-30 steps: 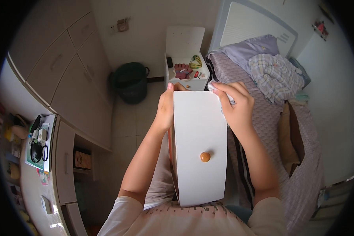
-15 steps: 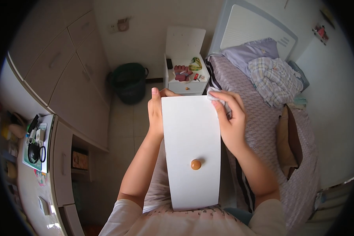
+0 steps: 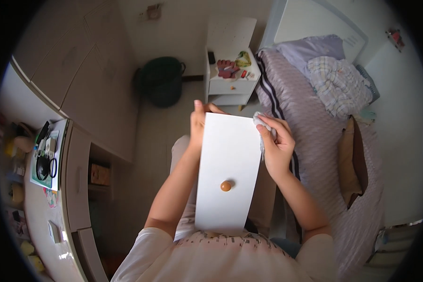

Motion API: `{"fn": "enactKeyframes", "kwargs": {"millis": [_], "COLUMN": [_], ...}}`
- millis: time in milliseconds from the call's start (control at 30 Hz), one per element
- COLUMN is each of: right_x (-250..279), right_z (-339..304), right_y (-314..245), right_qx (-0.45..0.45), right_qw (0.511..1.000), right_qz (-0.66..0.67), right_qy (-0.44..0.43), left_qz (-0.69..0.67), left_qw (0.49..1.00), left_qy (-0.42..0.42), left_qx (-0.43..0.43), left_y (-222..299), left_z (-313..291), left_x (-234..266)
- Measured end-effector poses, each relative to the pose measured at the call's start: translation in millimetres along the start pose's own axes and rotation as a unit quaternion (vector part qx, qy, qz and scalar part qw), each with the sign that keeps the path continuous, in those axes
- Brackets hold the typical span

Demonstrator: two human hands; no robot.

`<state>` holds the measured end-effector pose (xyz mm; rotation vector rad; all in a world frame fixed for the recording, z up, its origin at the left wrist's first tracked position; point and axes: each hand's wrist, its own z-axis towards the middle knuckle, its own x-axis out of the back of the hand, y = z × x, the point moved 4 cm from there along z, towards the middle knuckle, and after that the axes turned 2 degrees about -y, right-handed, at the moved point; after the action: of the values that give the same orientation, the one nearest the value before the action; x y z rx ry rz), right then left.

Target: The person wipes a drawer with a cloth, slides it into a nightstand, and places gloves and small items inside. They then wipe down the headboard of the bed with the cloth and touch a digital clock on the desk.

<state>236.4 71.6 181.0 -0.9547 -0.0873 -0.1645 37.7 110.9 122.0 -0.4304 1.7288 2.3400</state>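
A white drawer front (image 3: 225, 150) with a round orange-brown knob (image 3: 226, 186) stretches lengthwise before me, its near end against my shirt. Whatever lies behind the panel is hidden. At the far left corner my left hand (image 3: 200, 124) grips the edge, thumb up and fingers passing behind. My right hand (image 3: 278, 148) is closed on a crumpled white cloth (image 3: 262, 121), pinched between thumb and fingers at the far right corner. Part of the cloth hangs down beside the panel's right edge.
Ahead stands a white nightstand (image 3: 226, 88) bearing dark-red gloves (image 3: 227, 69) and small items. A dark green bin (image 3: 162, 82) is left of it. The bed (image 3: 310, 122) lies right, with a brown bag (image 3: 351, 162). Along the left runs a white desk (image 3: 56, 225).
The panel has tilted: its far end leans right and its near end has swung left. The cloth has slid to the far right corner's side. My whole view has shifted slightly.
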Motion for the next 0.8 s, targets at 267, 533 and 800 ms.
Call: {"fn": "enactKeyframes", "kwargs": {"millis": [267,533,800], "right_x": [30.6,19.6,-36.1], "right_z": [-31.8,-90.9,-16.8], "right_y": [42.8,21.1,27.4], "right_qx": [-0.031,0.22,0.193], "right_qw": [0.993,0.9,0.949], "right_qz": [-0.07,-0.275,-0.141], "right_qy": [-0.088,-0.257,-0.206], "left_qz": [0.094,0.085,0.061], "left_qw": [0.995,0.996,0.997], "left_qy": [-0.013,-0.02,-0.04], "left_qx": [-0.027,0.02,0.016], "left_y": [-45.6,-48.6,-60.7], "left_z": [-38.7,-31.8,-27.2], "left_x": [-13.6,-6.5,-3.1]}}
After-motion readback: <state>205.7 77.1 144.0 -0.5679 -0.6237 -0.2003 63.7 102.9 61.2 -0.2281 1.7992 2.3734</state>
